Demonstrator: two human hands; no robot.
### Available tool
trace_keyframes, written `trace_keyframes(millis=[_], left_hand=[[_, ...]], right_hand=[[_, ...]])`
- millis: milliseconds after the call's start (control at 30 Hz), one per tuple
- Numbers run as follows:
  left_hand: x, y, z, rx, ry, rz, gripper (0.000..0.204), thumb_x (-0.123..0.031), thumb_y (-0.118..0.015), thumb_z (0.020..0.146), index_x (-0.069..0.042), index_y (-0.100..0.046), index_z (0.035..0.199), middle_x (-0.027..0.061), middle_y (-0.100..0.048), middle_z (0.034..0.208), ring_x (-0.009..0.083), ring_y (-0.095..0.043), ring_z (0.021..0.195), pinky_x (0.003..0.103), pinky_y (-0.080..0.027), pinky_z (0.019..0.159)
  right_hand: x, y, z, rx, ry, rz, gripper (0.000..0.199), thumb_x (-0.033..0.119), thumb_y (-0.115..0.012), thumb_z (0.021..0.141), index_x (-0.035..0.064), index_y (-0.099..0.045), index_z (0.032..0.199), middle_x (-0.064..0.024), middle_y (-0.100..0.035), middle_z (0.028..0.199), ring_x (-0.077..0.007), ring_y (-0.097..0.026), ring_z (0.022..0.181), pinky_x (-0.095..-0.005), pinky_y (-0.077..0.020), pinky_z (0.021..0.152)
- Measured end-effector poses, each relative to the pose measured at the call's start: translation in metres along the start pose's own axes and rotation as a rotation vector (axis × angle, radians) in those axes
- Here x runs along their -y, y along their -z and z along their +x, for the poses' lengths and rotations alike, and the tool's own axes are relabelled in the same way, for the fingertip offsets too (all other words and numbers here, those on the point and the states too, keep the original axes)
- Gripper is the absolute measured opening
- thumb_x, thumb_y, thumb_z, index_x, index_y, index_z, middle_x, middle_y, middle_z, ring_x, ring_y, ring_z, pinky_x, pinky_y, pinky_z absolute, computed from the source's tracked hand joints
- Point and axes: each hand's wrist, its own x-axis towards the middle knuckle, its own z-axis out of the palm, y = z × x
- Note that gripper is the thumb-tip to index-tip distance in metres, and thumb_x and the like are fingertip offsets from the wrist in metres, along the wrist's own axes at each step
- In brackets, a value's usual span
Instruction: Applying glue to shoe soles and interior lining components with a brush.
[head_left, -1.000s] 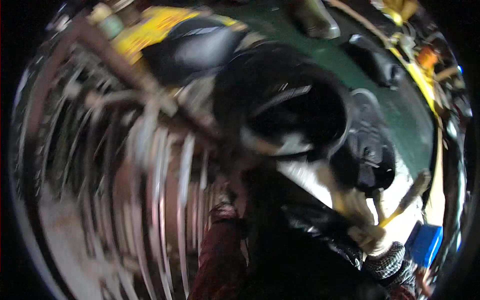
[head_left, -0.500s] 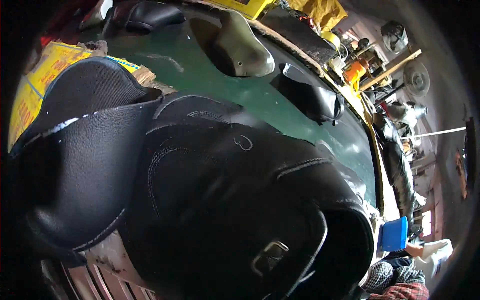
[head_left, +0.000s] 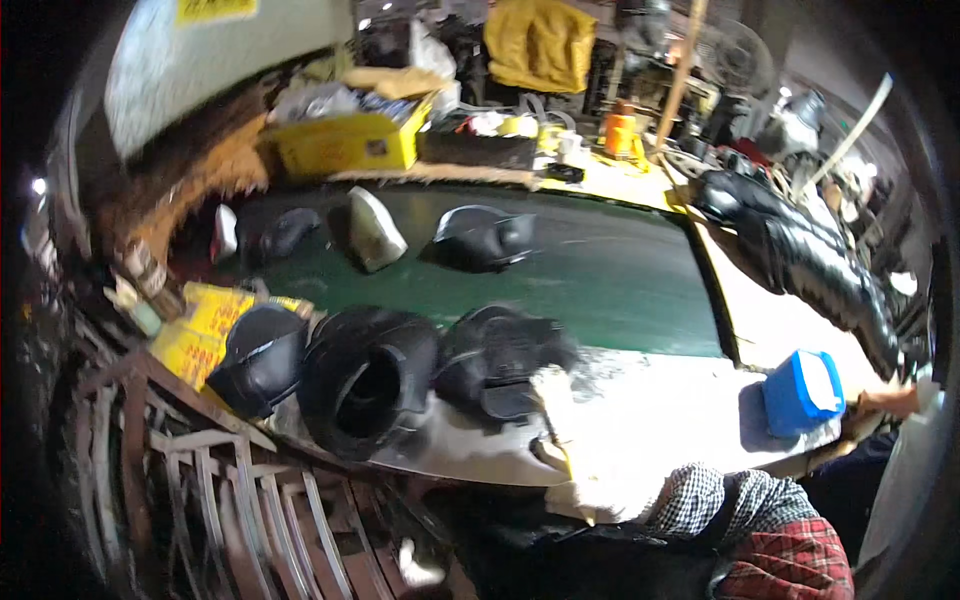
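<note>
Neither my left hand nor my right hand shows. Along the near side of the table stand three black leather pieces, like boot uppers: a left one (head_left: 258, 362) leaning by a yellow printed carton (head_left: 205, 325), a middle one (head_left: 325, 365) with a dark round opening, and a right one (head_left: 490, 365). Behind them on the green tabletop (head_left: 600, 300) lie a pale curved form (head_left: 375, 230), a black moulded piece (head_left: 487, 237) and a dark piece (head_left: 287, 232). Beside the right upper is a pale, overexposed shape (head_left: 555, 395) that I cannot make out.
A blue container (head_left: 803, 393) stands at the table's right end, near another person's forearm (head_left: 885, 402). Checked cloth (head_left: 690, 500) and red plaid cloth (head_left: 790, 560) are below. A yellow box (head_left: 345, 142) is at the back. Metal bars (head_left: 260, 510) stand front left.
The view has shifted back and up, so the black uppers that filled it look smaller and the whole table shows. None of these pieces has clearly been moved.
</note>
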Motion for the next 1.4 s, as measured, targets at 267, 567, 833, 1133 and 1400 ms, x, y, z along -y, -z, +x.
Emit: trace_keyframes(millis=[267,567,833,1133,1400], left_hand=[[0.188,-0.152,-0.049,-0.058,-0.029,0.575,0.071,-0.047,-0.053,0.091,-0.001,-0.04,0.142,0.0147,-0.049,0.14,0.0345,-0.051,0.122,0.052,-0.033,0.11],[0.404,-0.23,0.084,0.139,0.159,1.095,0.091,-0.051,-0.068,0.079,0.006,-0.032,0.14,0.0207,-0.049,0.125,0.0336,-0.054,0.111,0.051,-0.041,0.103],[0.412,-0.166,0.104,-0.234,0.073,1.081,0.082,-0.068,-0.052,0.086,0.003,-0.048,0.127,0.0227,-0.061,0.105,0.0354,-0.065,0.087,0.051,-0.056,0.077],[0.399,-0.162,0.082,-0.35,0.324,0.823,0.101,-0.089,-0.038,0.075,0.002,-0.055,0.117,0.022,-0.066,0.086,0.0364,-0.067,0.067,0.048,-0.058,0.053],[0.363,-0.139,0.089,-0.186,0.464,0.735,0.107,-0.088,-0.038,0.076,0.002,-0.044,0.133,0.0245,-0.066,0.094,0.0345,-0.069,0.077,0.045,-0.057,0.06]], right_hand=[[0.099,0.127,-0.111,-0.472,-0.578,0.717,0.017,0.014,-0.066,0.092,-0.0015,-0.065,0.099,-0.0069,-0.064,0.086,-0.0133,-0.06,0.069,-0.027,-0.0481,0.058],[0.043,0.231,-0.331,-1.375,-0.396,-0.252,0.023,0.018,-0.064,0.094,-0.004,-0.068,0.098,-0.0044,-0.067,0.078,-0.0084,-0.059,0.066,-0.0216,-0.0468,0.062],[-0.003,0.244,-0.361,-1.258,-0.537,-0.119,0.024,0.025,-0.067,0.092,0.0011,-0.071,0.094,0.0005,-0.063,0.07,-0.0065,-0.055,0.063,-0.0218,-0.0429,0.056],[0.054,0.183,-0.289,-1.11,-0.202,0.404,0.021,0.007,-0.058,0.093,-0.0039,-0.066,0.108,-0.0126,-0.071,0.091,-0.0151,-0.068,0.081,-0.0249,-0.0544,0.073],[-0.04,0.124,-0.155,-0.814,-0.273,0.605,0.026,0.017,-0.067,0.09,-0.003,-0.067,0.107,-0.0074,-0.07,0.088,-0.0084,-0.063,0.079,-0.0227,-0.0513,0.07]])
